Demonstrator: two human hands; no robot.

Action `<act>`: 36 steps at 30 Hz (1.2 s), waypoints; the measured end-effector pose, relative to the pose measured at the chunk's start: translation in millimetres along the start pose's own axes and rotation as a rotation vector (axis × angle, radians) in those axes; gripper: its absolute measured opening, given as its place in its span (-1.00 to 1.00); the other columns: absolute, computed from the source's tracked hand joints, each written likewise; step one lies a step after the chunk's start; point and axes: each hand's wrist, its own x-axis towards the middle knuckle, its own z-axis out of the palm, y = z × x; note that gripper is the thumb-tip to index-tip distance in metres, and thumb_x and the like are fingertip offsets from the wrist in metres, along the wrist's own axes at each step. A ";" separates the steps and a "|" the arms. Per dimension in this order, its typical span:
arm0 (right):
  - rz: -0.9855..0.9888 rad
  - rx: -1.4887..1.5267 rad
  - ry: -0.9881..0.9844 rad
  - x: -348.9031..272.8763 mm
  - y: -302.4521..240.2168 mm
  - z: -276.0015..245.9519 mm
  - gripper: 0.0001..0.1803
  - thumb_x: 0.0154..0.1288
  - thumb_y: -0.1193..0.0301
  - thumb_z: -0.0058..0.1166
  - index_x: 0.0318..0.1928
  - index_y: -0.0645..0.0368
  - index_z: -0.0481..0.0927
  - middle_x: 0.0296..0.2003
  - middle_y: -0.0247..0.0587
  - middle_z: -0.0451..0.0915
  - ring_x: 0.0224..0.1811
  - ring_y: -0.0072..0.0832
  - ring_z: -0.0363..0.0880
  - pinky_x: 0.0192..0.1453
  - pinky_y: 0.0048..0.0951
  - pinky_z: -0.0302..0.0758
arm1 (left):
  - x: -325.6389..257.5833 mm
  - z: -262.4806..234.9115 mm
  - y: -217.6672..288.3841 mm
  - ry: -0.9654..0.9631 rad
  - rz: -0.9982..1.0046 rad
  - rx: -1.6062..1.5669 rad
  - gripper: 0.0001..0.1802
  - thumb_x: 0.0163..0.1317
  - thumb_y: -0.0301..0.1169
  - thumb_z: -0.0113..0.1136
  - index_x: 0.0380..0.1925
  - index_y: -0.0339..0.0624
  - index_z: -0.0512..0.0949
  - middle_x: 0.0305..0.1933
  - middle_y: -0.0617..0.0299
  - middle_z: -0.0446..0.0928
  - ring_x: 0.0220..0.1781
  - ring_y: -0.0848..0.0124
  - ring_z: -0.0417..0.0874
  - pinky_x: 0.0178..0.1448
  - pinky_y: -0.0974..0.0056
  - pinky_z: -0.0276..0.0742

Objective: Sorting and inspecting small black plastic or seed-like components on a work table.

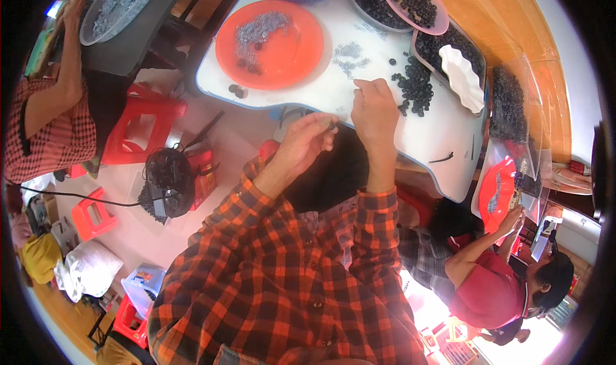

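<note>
On counter (443,130), ahead and left of left fingers (316,123): plate (298,52) with parts (263,28). Right of right fingers (372,87): loose pieces (417,86); farther ahead, bowl (439,25).

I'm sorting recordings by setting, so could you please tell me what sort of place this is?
Probably a small hand-assembly workshop: loose black round parts on a white table, tiny silvery pieces on an orange-red plate, and a co-worker at work nearby.

"What stands on the floor at left?"
"A red stool (120,134), near a round black device (169,171)."
"Lower down?"
"A white bag (92,270) beside a yellow bundle (40,257)."
</note>
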 end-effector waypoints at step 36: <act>0.074 0.358 0.154 -77.9 -4.7 -7.8 -0.91 0.24 0.56 0.10 -0.23 0.21 0.56 -0.33 -0.10 0.49 -0.35 -0.16 0.56 -0.30 -0.29 0.49 | -0.4 2.1 -15.2 -0.059 -0.051 -0.100 -0.76 0.38 -0.48 0.04 -0.01 -0.36 0.50 -0.14 0.18 0.57 -0.19 0.47 0.61 -0.04 0.34 0.60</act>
